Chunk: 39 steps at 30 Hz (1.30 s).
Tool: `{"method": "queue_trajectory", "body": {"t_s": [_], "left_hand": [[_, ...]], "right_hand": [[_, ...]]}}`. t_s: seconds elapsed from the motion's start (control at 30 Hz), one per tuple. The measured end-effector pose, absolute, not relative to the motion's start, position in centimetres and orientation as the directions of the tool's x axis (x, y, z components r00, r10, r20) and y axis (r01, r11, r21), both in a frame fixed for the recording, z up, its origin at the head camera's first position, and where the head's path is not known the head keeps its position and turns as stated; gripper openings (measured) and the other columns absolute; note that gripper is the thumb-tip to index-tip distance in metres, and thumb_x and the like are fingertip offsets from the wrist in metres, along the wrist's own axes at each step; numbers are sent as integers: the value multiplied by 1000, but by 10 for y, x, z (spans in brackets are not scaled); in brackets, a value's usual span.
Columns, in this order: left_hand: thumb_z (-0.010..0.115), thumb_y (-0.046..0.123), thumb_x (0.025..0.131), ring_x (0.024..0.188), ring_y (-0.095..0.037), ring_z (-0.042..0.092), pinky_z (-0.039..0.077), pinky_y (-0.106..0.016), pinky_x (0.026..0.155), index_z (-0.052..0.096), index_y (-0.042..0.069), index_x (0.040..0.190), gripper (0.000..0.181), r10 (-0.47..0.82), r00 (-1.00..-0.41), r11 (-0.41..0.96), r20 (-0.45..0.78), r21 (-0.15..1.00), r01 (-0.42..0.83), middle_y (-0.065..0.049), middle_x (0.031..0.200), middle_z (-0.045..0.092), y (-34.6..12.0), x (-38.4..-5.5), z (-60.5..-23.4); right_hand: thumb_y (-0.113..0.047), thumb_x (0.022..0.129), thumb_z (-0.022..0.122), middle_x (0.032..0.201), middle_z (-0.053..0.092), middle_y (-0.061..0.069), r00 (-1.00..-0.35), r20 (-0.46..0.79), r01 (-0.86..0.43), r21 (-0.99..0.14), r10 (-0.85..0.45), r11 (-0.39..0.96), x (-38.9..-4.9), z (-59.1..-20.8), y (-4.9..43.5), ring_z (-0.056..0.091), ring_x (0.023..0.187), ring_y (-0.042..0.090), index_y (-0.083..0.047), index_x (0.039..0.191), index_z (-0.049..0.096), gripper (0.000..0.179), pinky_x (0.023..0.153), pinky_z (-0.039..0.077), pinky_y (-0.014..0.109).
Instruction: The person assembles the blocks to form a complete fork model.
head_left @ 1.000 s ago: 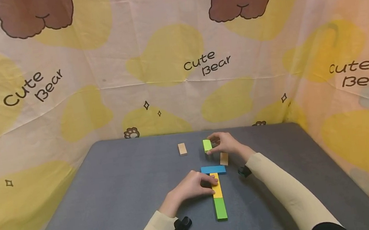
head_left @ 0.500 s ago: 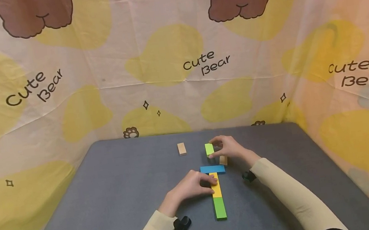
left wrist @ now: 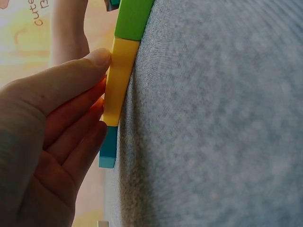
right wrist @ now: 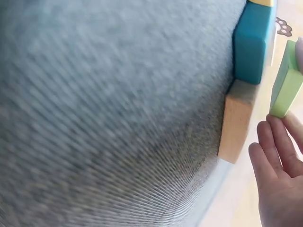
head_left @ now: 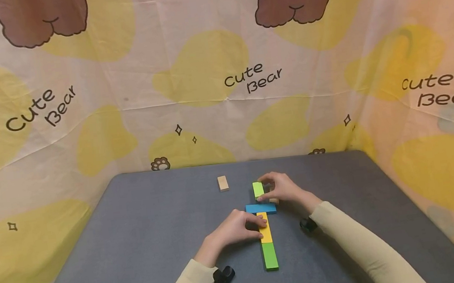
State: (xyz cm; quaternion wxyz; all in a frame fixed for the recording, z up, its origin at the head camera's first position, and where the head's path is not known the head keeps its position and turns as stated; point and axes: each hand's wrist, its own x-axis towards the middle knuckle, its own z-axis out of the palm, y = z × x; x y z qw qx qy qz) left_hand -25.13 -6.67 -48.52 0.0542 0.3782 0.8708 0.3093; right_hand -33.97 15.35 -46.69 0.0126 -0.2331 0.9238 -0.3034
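Observation:
A light green block (head_left: 258, 190) is pinched between the thumb and fingers of my right hand (head_left: 283, 187); the right wrist view shows it raised above the table. It hangs just behind a blue block (head_left: 261, 209), which lies crosswise at the far end of a row. In that row a yellow block (head_left: 265, 228) meets the blue one, and a green block (head_left: 270, 256) follows nearer to me. My left hand (head_left: 233, 229) rests its fingertips and thumb on the yellow block's top. In the left wrist view the left fingers (left wrist: 71, 123) reach along this block.
A plain wooden block (right wrist: 236, 120) lies close by the blue one, mostly hidden behind my right hand in the head view. Another wooden block (head_left: 223, 183) lies farther back to the left. The grey table (head_left: 156, 225) ends at a printed curtain (head_left: 204, 92).
My right hand has brought the light green block nearer to me, toward the blue block, and now covers most of the wooden block beside it. The left hand and the row have stayed put.

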Motion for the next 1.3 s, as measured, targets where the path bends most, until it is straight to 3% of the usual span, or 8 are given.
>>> {"method": "queue_trajectory", "body": {"t_s": [0.63,0.97,1.3], "left_hand": [[77,34,81,114,2,63,51,-21,98,74,28,108,28,693,-707,524,139,577,627,14,113,72,-66,-251,-483],[77,33,81,113,2,63,51,-20,97,75,27,107,27,689,-712,531,137,573,624,13,113,72,-66,-250,-483],[77,32,81,114,2,63,51,-19,97,75,26,107,27,691,-706,525,154,565,637,13,112,73,-65,-250,-484]], "right_hand": [[-48,68,84,118,67,5,-881,147,-456,-516,-450,725,-336,-475,153,58,94,16,-14,123,64,68,77,50,28],[-51,68,83,119,67,5,-878,130,-461,-492,-462,738,-338,-479,154,58,97,15,-14,123,65,68,82,50,31],[-48,68,84,114,66,6,-878,100,-451,-494,-467,743,-339,-478,153,49,74,11,-13,122,65,66,63,42,22]]}}
